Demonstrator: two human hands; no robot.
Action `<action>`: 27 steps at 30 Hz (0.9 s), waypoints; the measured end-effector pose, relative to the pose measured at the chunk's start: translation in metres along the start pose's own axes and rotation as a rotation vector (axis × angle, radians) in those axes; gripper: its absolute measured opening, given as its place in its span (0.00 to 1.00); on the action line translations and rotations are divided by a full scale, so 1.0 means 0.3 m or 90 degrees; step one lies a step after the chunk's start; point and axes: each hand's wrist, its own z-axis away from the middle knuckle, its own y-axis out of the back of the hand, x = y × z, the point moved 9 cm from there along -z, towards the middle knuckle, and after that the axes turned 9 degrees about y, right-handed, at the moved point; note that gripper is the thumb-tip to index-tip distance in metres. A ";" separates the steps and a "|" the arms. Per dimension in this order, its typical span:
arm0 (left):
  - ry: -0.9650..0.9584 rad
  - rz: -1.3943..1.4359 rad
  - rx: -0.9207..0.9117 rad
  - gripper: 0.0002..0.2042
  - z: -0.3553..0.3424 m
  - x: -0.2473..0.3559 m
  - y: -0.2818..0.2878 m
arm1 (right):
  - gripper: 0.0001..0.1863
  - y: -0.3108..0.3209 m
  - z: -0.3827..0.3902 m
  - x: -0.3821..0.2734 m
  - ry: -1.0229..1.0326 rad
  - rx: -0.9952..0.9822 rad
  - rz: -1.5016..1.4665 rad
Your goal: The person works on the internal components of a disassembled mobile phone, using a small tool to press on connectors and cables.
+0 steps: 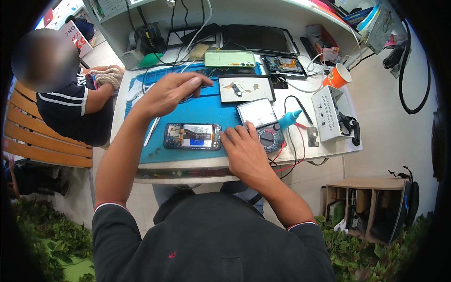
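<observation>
My left hand [181, 91] is raised over the back part of the blue mat [181, 112], fingers curled; what they hold, if anything, is hidden. An opened phone [192, 136], battery and board exposed, lies near the front. My right hand [239, 141] rests beside its right end, fingers lying apart, between it and a multimeter [268, 138] with red and black leads. Behind are a light blue bottle [289, 120], a clear-lidded case [256, 110] and a pale tray [244, 88] with small parts. A white tool [151, 132] lies at the left.
Behind stand a green phone [229, 58], another opened device [282, 66] and cables. At right are an orange cup [337, 75] and white box [325, 113] with black scissors [347, 126]. A person [75, 103] sits left on a wooden bench. A small cabinet [366, 187] stands lower right.
</observation>
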 end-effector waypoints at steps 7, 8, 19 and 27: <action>0.072 0.140 0.003 0.21 0.228 -0.084 0.005 | 0.25 -0.013 -0.001 -0.004 0.018 -0.025 0.005; 0.067 0.160 0.018 0.20 0.243 -0.101 -0.003 | 0.25 -0.016 -0.004 -0.003 0.024 -0.031 0.001; 0.219 0.530 0.149 0.22 0.224 -0.342 -0.029 | 0.20 -0.018 -0.028 0.018 0.001 -0.035 -0.032; 0.173 0.525 0.132 0.27 0.228 -0.302 -0.052 | 0.19 0.048 -0.025 -0.007 -0.002 0.069 -0.052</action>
